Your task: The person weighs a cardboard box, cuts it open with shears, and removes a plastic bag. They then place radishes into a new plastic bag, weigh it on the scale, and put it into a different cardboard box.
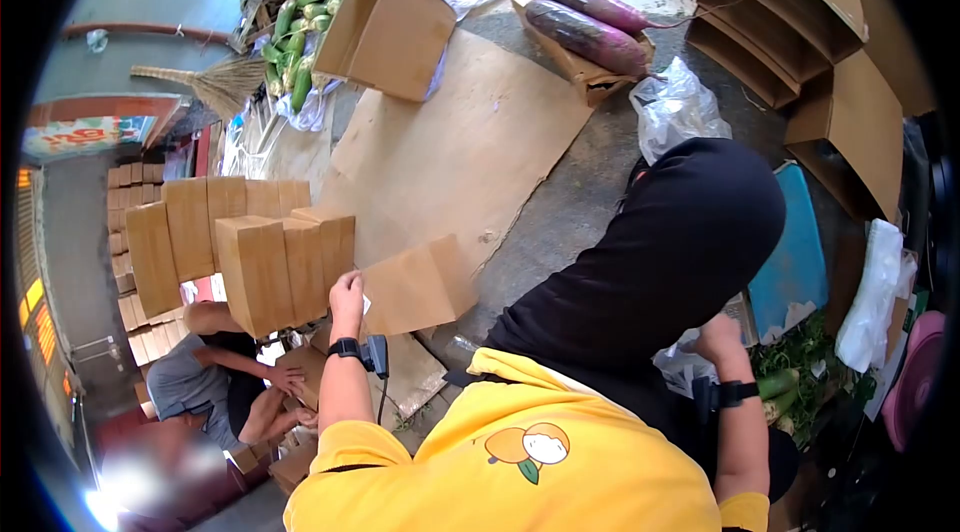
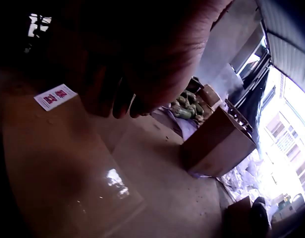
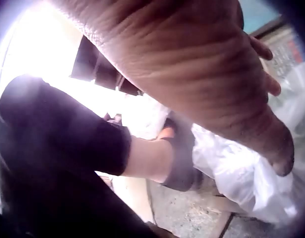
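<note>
The labelled carton (image 1: 415, 287) lies at the near end of the cardboard sheet (image 1: 440, 142), which is spread on the floor. The left hand (image 1: 347, 300) is at the carton's left end, its fingers bent close to a white label (image 2: 55, 96) with red print; whether they grip the carton, the pictures do not let me tell. The right hand (image 1: 720, 340) is well to the right of the sheet, open, thumb and fingers apart, with the thumb over crumpled clear plastic (image 3: 246, 173) (contact there is hard to judge). Green vegetables (image 1: 780, 392) with leafy tops lie just beside that hand.

Left of the sheet stands a row of brown cartons (image 1: 262, 267). Beyond them, nearer the wall, is a straw broom (image 1: 215, 84). At the sheet's far left corner stands an open carton (image 1: 390, 32), with a pile of long green vegetables (image 1: 298, 52) behind it. Off the sheet's far right corner, two large purple root vegetables (image 1: 590, 22) lie on cardboard, a clear plastic bag (image 1: 680, 110) near them. Left of the sheet's near end, a person in a grey top (image 1: 195, 387) has both hands at another carton (image 1: 312, 377).
</note>
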Action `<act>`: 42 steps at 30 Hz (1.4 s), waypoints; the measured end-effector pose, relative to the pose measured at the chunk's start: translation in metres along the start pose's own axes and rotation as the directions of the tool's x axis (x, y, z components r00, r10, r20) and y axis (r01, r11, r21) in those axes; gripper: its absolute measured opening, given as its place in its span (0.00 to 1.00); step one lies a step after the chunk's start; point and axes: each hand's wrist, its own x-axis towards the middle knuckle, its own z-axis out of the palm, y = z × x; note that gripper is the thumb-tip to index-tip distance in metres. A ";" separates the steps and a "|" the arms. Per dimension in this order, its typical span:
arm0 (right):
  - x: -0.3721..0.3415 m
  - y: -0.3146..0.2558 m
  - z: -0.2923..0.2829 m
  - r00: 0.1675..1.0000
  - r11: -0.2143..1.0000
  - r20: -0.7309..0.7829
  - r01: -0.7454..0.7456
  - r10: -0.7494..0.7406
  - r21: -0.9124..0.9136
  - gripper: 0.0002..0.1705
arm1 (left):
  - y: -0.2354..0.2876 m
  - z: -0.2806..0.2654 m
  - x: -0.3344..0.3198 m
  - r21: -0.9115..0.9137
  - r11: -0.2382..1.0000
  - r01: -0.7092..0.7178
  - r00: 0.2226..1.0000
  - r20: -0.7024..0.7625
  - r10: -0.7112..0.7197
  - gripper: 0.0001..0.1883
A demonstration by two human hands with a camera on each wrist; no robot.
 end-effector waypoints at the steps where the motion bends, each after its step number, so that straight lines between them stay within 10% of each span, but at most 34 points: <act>1: -0.006 0.001 -0.012 0.997 0.998 -0.081 0.009 -0.004 0.058 0.30 | -0.010 -0.005 -0.010 0.030 0.997 0.078 0.997 -0.029 -0.077 0.13; 3: 0.003 0.018 0.000 0.916 0.958 -0.400 0.144 -0.035 0.247 0.24 | -0.069 0.009 -0.018 -0.057 0.976 0.210 0.973 -0.086 -0.214 0.17; 5: -0.008 0.012 -0.020 0.907 0.923 -0.421 0.139 0.026 0.358 0.21 | -0.045 0.018 -0.050 -0.348 0.649 0.676 0.722 0.141 -0.677 0.25; 6: -0.013 0.010 -0.029 0.895 0.872 -0.438 0.144 0.087 0.468 0.18 | -0.071 0.039 -0.057 -0.494 0.515 0.701 0.660 0.173 -0.731 0.27; 7: -0.015 0.011 -0.033 0.894 0.873 -0.436 0.133 0.098 0.469 0.18 | -0.164 0.071 -0.055 -0.648 0.519 0.558 0.820 0.337 -0.462 0.32; 9: -0.019 0.015 -0.032 0.933 0.858 -0.307 -0.003 0.187 0.513 0.14 | -0.089 0.094 -0.080 -0.663 0.142 0.735 0.485 0.368 -0.793 0.34; 11: -0.020 0.024 -0.022 0.922 0.795 -0.330 0.040 0.205 0.605 0.13 | -0.126 0.128 -0.081 -0.686 0.078 0.724 0.519 0.466 -0.717 0.34; 13: -0.032 0.022 -0.029 0.918 0.753 -0.354 0.106 0.176 0.649 0.13 | -0.142 0.141 -0.068 -0.726 0.183 0.663 0.432 0.172 -0.885 0.34; 17: -0.035 0.044 -0.019 0.904 0.801 -0.377 0.070 0.201 0.594 0.13 | -0.073 0.079 -0.059 -0.686 0.551 0.476 0.659 -0.137 -0.740 0.30; 20: -0.032 0.058 -0.015 0.908 0.825 -0.362 0.034 0.210 0.564 0.16 | -0.060 0.042 -0.039 -0.463 0.650 0.603 0.567 -0.325 -0.757 0.28; 27: -0.038 0.039 -0.026 0.868 0.837 -0.460 0.104 0.187 0.537 0.16 | -0.100 0.038 0.017 -0.460 0.650 0.605 0.652 -0.183 -0.736 0.35; 35: -0.048 0.045 -0.014 0.843 0.831 -0.488 0.095 0.226 0.549 0.15 | -0.128 0.039 0.052 -0.635 0.658 0.405 0.733 -0.205 -0.648 0.19; 37: -0.061 0.023 -0.036 0.835 0.760 -0.437 0.035 0.335 0.650 0.15 | -0.128 0.029 0.054 -0.735 0.582 0.348 0.651 -0.257 -0.714 0.17; 39: -0.067 0.037 -0.031 0.823 0.712 -0.425 0.035 0.378 0.702 0.13 | -0.156 0.010 0.048 -0.489 0.731 0.476 0.695 -0.300 -0.654 0.11; 40: -0.069 0.045 -0.033 0.828 0.689 -0.349 -0.061 0.438 0.722 0.13 | -0.154 -0.001 0.033 0.182 0.831 0.525 0.840 -0.269 -0.472 0.09; 41: -0.070 0.057 -0.032 0.826 0.660 -0.271 -0.155 0.495 0.735 0.12 | -0.151 -0.014 0.018 0.766 0.574 0.290 0.934 -0.095 -0.344 0.08; 42: -0.071 0.066 -0.031 0.827 0.661 -0.270 -0.155 0.493 0.734 0.12 | -0.173 -0.013 0.010 0.753 0.561 0.343 0.908 -0.113 -0.404 0.09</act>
